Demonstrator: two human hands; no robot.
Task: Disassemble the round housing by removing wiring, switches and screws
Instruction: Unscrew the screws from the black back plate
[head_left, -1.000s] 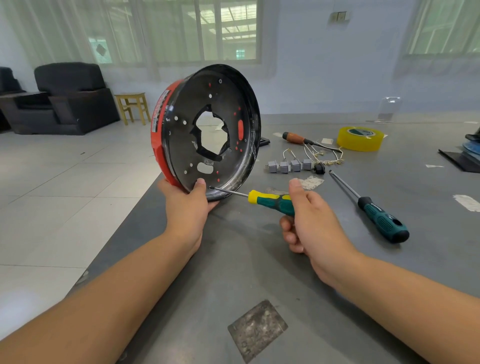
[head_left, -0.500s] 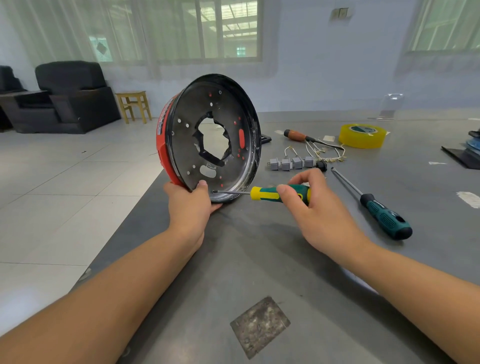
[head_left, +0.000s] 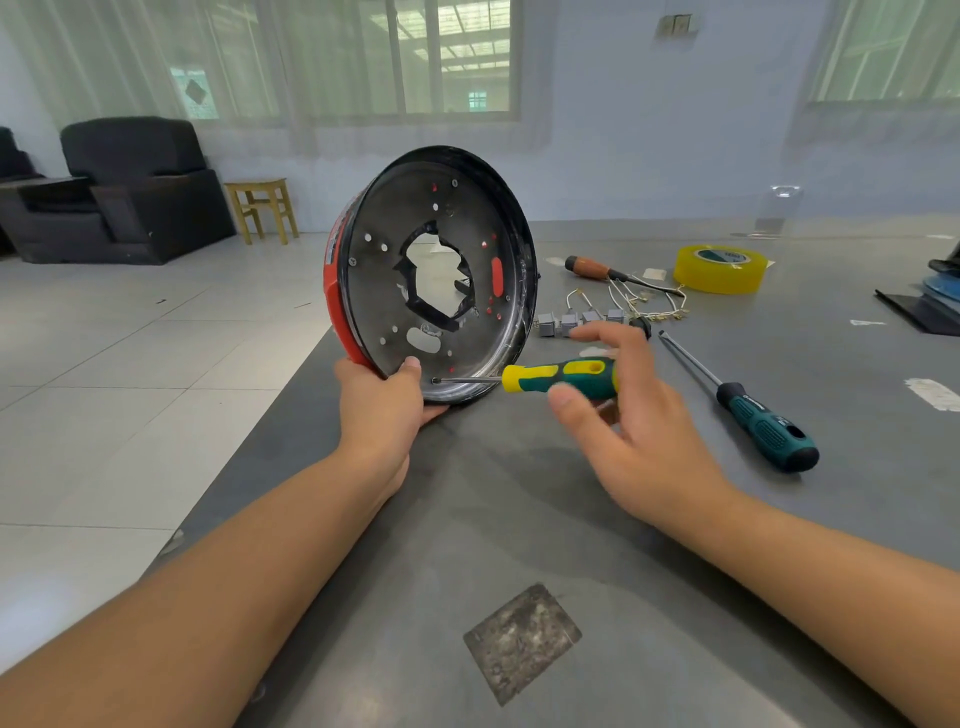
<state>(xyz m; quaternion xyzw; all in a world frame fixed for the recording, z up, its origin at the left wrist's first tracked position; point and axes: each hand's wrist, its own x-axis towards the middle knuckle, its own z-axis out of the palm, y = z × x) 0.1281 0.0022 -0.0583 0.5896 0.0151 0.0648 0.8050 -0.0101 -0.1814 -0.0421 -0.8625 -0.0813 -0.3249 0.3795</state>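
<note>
Bare forearms; left hand (head_left: 382, 402) and right hand (head_left: 636, 431) ungloved.

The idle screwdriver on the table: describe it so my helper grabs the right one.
On the grey table, look right of the upright round housing and the right hand. The idle screwdriver lies alone there, with a dark teal and black handle and no yellow, unlike the yellow-and-green screwdriver.

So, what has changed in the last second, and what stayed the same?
The right hand moved along the yellow-and-green screwdriver handle from its near end to the far end, and now pinches it loosely between thumb and fingers. The tip stayed at the screw low in the round black-and-red housing, which the left hand still grips on edge on the grey table.
</note>
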